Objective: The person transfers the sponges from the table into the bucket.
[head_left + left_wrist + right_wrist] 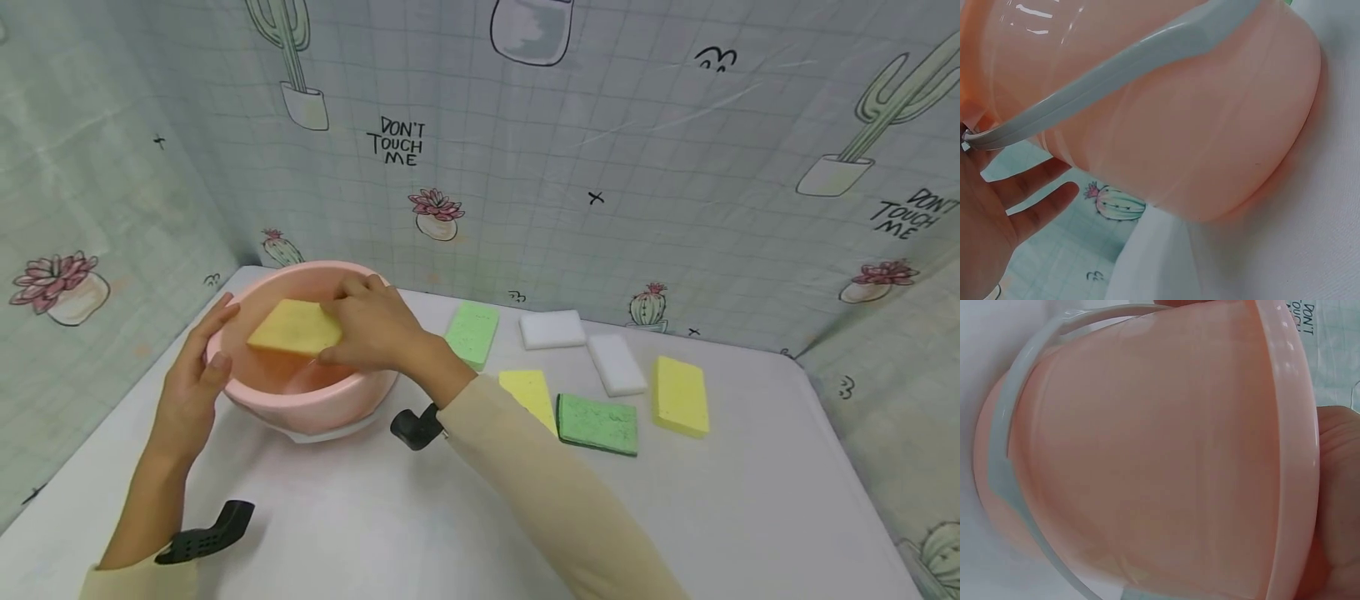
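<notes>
The left hand (183, 400) is at eight o'clock of a pink bucket (300, 404), thumb by the rim, fingers straight and spread. The bucket is round, smooth and shiny, with a bendy-shaped grey handle (1135, 61) on its outside. It sits near the far left corner of the white table (322, 517). A wide stretch of tabletop lies at six o'clock.

A yellow sponge (288, 327) is in the bucket's mouth, inside the ring of the rim; how deep it sits is hard to tell. It is a plain block with flat sides. The right hand (371, 321), at two o'clock of the bucket, pinches its right end between thumb and fingers.

Over at three o'clock is a bunch of flat blocks. Around its middle, a light green block (472, 333) is at ten, a small yellow block (528, 392) at eight, a white block (552, 330) at twelve, a dark-edged green block (597, 423) at five, another white block (617, 365) at two and a big yellow block (680, 396) at three. More tabletop reaches to the right edge.
</notes>
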Action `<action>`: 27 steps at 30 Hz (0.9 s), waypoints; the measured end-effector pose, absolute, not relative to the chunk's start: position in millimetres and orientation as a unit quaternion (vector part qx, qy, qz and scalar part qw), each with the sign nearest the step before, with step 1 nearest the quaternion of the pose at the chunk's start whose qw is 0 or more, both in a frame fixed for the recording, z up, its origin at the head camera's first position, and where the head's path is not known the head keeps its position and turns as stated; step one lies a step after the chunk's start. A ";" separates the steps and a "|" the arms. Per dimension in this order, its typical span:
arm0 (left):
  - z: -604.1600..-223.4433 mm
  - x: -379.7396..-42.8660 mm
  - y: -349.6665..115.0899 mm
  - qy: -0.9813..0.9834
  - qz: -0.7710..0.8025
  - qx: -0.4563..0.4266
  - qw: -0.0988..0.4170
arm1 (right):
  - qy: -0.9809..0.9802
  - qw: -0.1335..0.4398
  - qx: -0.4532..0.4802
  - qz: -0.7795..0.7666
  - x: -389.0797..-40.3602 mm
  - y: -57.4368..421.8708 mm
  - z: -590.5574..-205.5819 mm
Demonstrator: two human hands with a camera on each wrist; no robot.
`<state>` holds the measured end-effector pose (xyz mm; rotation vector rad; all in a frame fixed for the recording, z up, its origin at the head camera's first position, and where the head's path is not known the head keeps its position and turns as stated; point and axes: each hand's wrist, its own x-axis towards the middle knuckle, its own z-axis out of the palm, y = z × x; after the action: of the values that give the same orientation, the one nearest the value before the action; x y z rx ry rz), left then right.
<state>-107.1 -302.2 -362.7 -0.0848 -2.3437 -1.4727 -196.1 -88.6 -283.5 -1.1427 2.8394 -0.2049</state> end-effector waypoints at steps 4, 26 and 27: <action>-361.9 -107.5 -301.4 -0.828 -0.528 -0.035 0.186 | 0.926 0.040 -0.372 -0.052 -196.0 -89.1 -282.8; -362.7 -106.5 -303.0 -0.835 -0.519 -0.027 0.182 | 0.927 0.039 -0.369 -0.056 -193.6 -89.3 -282.8; -362.8 -106.1 -303.0 -0.834 -0.521 -0.028 0.181 | 0.926 0.042 -0.370 -0.057 -193.6 -89.2 -282.9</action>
<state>-106.1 -303.0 -362.8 -0.0780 -2.3539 -1.4712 -193.6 -89.2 -282.9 -1.1316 2.8343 -0.1754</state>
